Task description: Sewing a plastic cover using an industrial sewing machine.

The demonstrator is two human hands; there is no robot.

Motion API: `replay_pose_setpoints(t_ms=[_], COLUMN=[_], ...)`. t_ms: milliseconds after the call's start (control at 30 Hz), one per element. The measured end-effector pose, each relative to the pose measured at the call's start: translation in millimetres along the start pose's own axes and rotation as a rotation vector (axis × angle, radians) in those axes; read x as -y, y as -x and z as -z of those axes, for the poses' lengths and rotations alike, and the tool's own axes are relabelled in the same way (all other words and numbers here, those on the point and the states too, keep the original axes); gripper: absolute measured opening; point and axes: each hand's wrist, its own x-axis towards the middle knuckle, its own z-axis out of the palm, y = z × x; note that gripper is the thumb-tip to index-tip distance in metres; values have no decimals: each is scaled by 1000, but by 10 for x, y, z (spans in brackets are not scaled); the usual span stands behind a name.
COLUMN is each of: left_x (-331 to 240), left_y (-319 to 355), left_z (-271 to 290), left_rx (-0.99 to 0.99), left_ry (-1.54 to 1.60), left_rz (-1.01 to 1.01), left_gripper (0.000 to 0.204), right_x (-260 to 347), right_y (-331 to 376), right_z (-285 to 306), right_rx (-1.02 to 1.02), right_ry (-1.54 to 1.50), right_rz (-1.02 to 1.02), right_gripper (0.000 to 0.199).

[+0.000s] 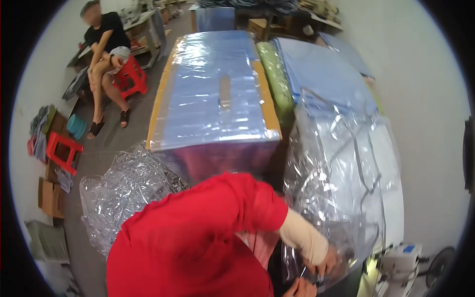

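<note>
Clear plastic film (346,232) lies bunched along the right, over pale sheets. My left arm, in a red sleeve with a beige cuff, bends across to it. At the lower right my left hand (324,262) is closed, its curled fingers on the film. Just below, at the picture's lower edge, my right hand (301,288) shows only in part, its fingertips pressed together. A thin bright sliver (303,272) stands out by those fingertips; its kind cannot be made out. My red top hides much of the lower middle.
Ahead stands a large plastic-covered block (208,99) with tan edges. A green wrapped roll (275,79) lies beside it. Tangled clear plastic strips (128,195) heap at left. A white sewing machine (402,262) stands lower right. Another person (110,34) sits on a red stool (131,79).
</note>
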Motion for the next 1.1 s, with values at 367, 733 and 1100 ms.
replay_pose_setpoints(t_ms=[367, 733, 1100], left_x=[-557, -785, -782], left_y=[-702, -1036, -1106], left_z=[-1365, -1113, -1003], left_rx=[-190, 278, 306], left_ry=[379, 205, 120], left_rz=[-133, -45, -3], left_gripper=[20, 39, 45], right_x=[48, -87, -237], right_y=[272, 274, 240], right_z=[100, 147, 97], right_rx=[-2, -175, -276], right_ry=[-43, -145, -139], right_rz=[-216, -173, -67], right_gripper=[13, 25, 21])
